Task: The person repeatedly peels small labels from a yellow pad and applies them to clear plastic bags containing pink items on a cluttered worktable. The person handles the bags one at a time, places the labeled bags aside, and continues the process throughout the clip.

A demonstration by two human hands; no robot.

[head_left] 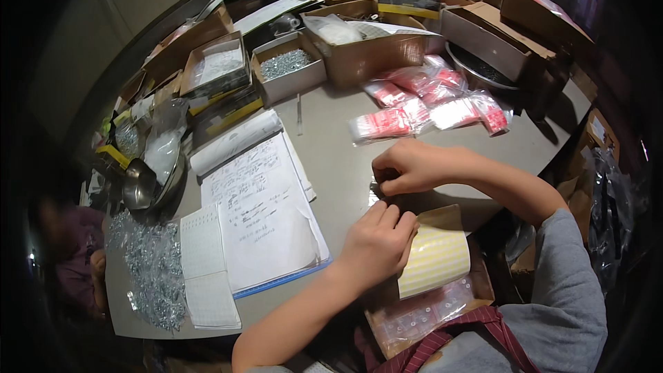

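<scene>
My left hand (pixel 378 240) is closed, its fingers curled at the left edge of a sheet of yellow-and-white striped labels (pixel 436 252). What its fingers hold is hidden. Just beyond it my right hand (pixel 414 166) is closed too, thumb and fingers pinched together. A small shiny clear piece (pixel 373 193) shows beside its fingertips, too small to name. Beneath the label sheet, in front of my body, an open cardboard box (pixel 483 290) contains clear bags with small ring-shaped parts (pixel 425 314).
Packs of red-and-white plastic bags (pixel 387 123) lie beyond my right hand. A clipboard with written pages (pixel 266 214) is at left, near bagged metal parts (pixel 155 276) and a metal scoop (pixel 140 183). Cardboard boxes (pixel 376 55) line the back. Another person's sleeve (pixel 76 249) shows far left.
</scene>
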